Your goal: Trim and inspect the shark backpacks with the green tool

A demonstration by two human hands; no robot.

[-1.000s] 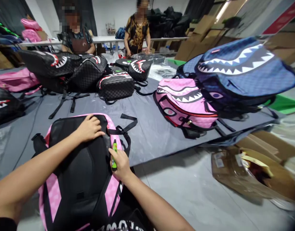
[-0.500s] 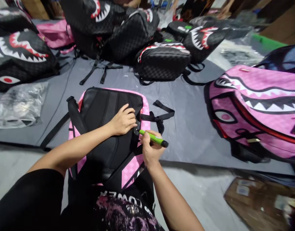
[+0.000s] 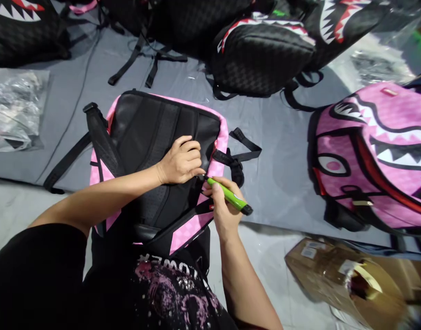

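Observation:
A pink backpack (image 3: pixel 217 137) lies face down on the grey table cover (image 3: pixel 275 160), its black padded back and straps upward. My left hand (image 3: pixel 181 160) rests on the black back panel near its right edge, fingers curled and pressing the fabric. My right hand (image 3: pixel 224 206) is closed round a green pen-like tool (image 3: pixel 229 197), held like a pen. Its tip touches the backpack's right edge just below my left fingers.
Another pink shark-face backpack (image 3: pixel 375 151) lies at the right. Black shark-mouth backpacks (image 3: pixel 262 55) crowd the far side. A clear plastic bag (image 3: pixel 14 107) lies at the left. An open cardboard box (image 3: pixel 348 279) sits on the floor at lower right.
The view has tilted down and closer; the people across the room are out of sight. My right hand turned the green tool from upright to slanted, tip at the backpack's edge.

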